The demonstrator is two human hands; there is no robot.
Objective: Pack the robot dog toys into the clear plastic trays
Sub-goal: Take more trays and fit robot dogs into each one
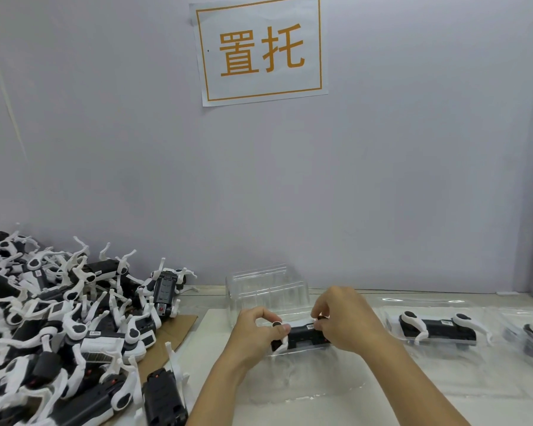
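A big heap of robot dog toys (59,327) lay at my far left. The clear plastic tray (305,376) sat before me, and over it one toy (302,335) lay with its long axis left-to-right. My left hand (259,329) pinched its left end and my right hand (342,321) its right end, equally near.

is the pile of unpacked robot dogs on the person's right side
No, the pile of robot dogs lies to the left of both hands, on the left side of the table.

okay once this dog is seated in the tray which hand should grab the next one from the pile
Left, probably. The pile of loose dogs lies on the left hand's side; the right hand would have to cross the tray and the dog.
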